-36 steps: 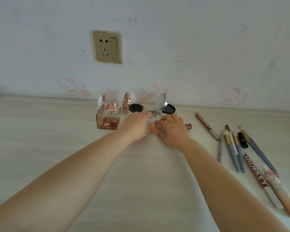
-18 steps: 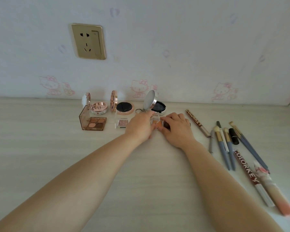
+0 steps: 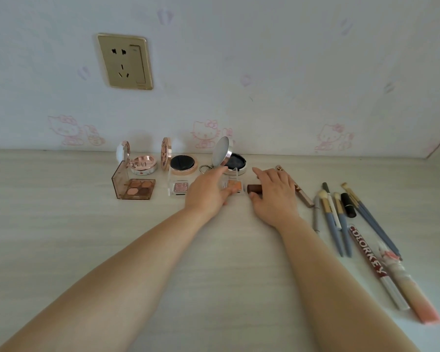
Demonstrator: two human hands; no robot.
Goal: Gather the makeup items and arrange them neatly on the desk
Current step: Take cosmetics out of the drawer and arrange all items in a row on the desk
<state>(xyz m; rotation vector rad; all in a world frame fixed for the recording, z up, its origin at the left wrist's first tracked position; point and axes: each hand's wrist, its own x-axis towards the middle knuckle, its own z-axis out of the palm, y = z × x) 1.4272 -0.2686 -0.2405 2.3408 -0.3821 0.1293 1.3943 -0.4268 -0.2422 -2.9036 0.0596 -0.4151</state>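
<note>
Where hands meet, orange palette (image 3: 233, 185) half-hidden.

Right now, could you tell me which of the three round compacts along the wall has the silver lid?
The rightmost compact, just beyond the left hand. Its raised lid is silver, while the other two compacts have rose-gold lids.

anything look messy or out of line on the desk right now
Yes: the brushes and pens at the right lie fanned at mixed angles, some overlapping, unlike the compacts lined up along the wall. Nothing looks spilled or broken.
</note>
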